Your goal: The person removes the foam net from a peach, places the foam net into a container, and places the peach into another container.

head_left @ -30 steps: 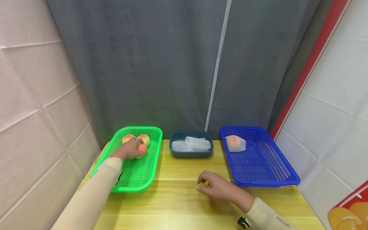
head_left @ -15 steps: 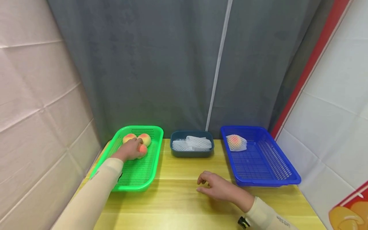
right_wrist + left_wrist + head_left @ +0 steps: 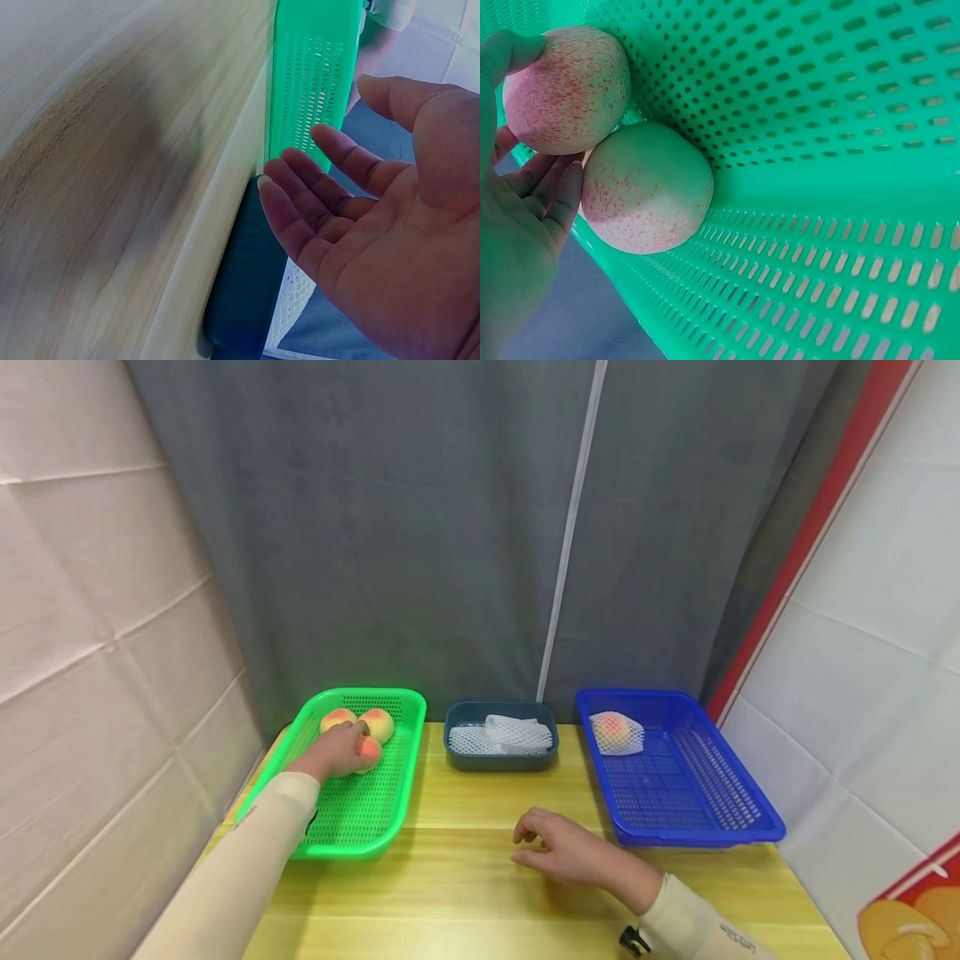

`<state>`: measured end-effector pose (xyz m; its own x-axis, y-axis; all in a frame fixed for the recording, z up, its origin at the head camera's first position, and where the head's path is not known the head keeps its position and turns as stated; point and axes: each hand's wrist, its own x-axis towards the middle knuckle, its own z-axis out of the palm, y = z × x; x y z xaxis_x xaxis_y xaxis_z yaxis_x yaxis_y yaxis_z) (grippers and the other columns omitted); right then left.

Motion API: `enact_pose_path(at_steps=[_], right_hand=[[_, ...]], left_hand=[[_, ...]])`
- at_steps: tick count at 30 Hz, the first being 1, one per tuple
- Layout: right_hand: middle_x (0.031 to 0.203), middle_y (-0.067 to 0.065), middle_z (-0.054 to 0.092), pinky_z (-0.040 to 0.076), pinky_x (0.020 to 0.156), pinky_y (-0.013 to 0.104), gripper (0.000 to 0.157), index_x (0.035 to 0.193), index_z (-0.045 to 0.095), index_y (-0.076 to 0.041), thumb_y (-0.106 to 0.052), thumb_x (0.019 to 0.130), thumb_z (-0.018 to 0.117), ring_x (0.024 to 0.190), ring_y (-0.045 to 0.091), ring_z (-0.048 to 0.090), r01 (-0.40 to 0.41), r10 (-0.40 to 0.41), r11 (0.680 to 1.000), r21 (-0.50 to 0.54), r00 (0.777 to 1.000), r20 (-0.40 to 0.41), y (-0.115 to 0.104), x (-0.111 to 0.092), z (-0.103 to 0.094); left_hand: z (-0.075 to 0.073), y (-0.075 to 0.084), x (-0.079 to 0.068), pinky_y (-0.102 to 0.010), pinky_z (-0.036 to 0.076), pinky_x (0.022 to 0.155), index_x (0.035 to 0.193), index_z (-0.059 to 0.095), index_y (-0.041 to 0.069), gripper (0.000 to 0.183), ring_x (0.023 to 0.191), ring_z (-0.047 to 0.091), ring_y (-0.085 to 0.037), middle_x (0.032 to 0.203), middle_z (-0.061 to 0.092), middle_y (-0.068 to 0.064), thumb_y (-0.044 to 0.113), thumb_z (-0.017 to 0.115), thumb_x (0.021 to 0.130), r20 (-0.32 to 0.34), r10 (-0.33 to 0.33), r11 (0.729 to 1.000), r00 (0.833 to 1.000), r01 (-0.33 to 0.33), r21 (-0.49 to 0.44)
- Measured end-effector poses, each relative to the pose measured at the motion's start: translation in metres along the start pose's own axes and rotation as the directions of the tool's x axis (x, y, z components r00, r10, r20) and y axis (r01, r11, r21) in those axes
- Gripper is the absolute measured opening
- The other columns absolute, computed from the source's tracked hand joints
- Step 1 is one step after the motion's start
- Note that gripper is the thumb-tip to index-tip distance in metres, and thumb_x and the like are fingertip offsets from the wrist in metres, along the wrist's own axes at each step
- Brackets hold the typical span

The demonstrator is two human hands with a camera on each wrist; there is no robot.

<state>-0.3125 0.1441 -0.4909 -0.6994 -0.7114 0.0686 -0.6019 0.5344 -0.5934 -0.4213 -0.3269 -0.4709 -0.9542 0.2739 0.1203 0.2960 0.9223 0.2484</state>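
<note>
My left hand (image 3: 337, 753) reaches into the green basket (image 3: 408, 777) and grips a peach (image 3: 368, 752) between thumb and fingers. In the left wrist view the thumb lies on one side of this peach (image 3: 570, 90) and the fingers curl at the other; a second peach (image 3: 649, 187) sits right against it. Two more peaches show in the head view behind the hand, a partly covered one (image 3: 337, 718) and a fuller one (image 3: 377, 725). My right hand (image 3: 566, 847) hovers over the table with loosely bent fingers, holding nothing; its palm (image 3: 405, 262) shows bare in the right wrist view.
Between the baskets, a dark teal box (image 3: 501, 763) holds white foam net sleeves (image 3: 517, 735). On the right stands a blue basket (image 3: 697, 839) with one net-wrapped peach (image 3: 613, 732) in its far left corner. A grey curtain (image 3: 412, 543) hangs behind the wooden table (image 3: 435, 893).
The left hand and the peach it grips have shifted very slightly left within the green basket. The right hand has stayed in place.
</note>
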Motion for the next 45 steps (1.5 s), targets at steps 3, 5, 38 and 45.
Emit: enact_pose_path(at_steps=[3, 5, 38, 45], right_hand=[[0.116, 0.002, 0.069, 0.059, 0.099, 0.045, 0.026, 0.115, 0.072, -0.009, -0.034, 0.107, 0.076, 0.113, 0.027, 0.07, -0.006, 0.006, 1.0, 0.004, 1.0, 0.008, 0.001, 0.0, 0.001], [0.116, 0.002, 0.069, 0.06, 0.099, 0.045, 0.026, 0.115, 0.072, -0.009, -0.034, 0.107, 0.076, 0.113, 0.027, 0.07, -0.006, 0.006, 1.0, 0.009, 1.0, 0.01, 0.001, 0.0, 0.001], [0.117, 0.004, 0.071, 0.06, 0.096, 0.047, 0.025, 0.119, 0.073, -0.008, -0.03, 0.108, 0.075, 0.112, 0.027, 0.069, -0.016, 0.015, 1.0, -0.001, 0.999, -0.045, 0.006, -0.003, -0.007], [0.12, 0.008, 0.072, 0.06, 0.096, 0.051, 0.027, 0.121, 0.072, -0.007, -0.031, 0.109, 0.073, 0.112, 0.032, 0.07, -0.007, 0.005, 1.0, -0.028, 0.996, -0.087, 0.002, -0.005, -0.022]], left_hand=[[0.0, 0.001, 0.001, -0.053, 0.054, 0.083, 0.135, 0.06, -0.004, 0.052, 0.087, 0.061, -0.03, 0.103, 0.066, -0.014, 0.024, 0.079, 0.095, 0.005, -0.001, 1.0, 1.0, 0.001, 0.013], [0.001, 0.002, 0.001, -0.054, 0.055, 0.084, 0.135, 0.061, -0.005, 0.052, 0.089, 0.062, -0.031, 0.107, 0.066, -0.016, 0.024, 0.079, 0.096, 0.007, 0.001, 1.0, 1.0, -0.001, 0.016], [-0.027, 0.14, -0.039, -0.056, 0.053, 0.111, 0.137, 0.07, 0.008, 0.039, 0.132, 0.063, -0.036, 0.139, 0.065, -0.01, 0.025, 0.077, 0.104, -0.182, 0.215, 0.952, 0.96, -0.247, -0.179], [-0.014, 0.18, -0.036, -0.053, 0.054, 0.11, 0.134, 0.072, 0.014, 0.032, 0.132, 0.064, -0.032, 0.144, 0.066, -0.007, 0.027, 0.077, 0.105, -0.176, 0.264, 0.939, 0.948, -0.295, -0.179]])
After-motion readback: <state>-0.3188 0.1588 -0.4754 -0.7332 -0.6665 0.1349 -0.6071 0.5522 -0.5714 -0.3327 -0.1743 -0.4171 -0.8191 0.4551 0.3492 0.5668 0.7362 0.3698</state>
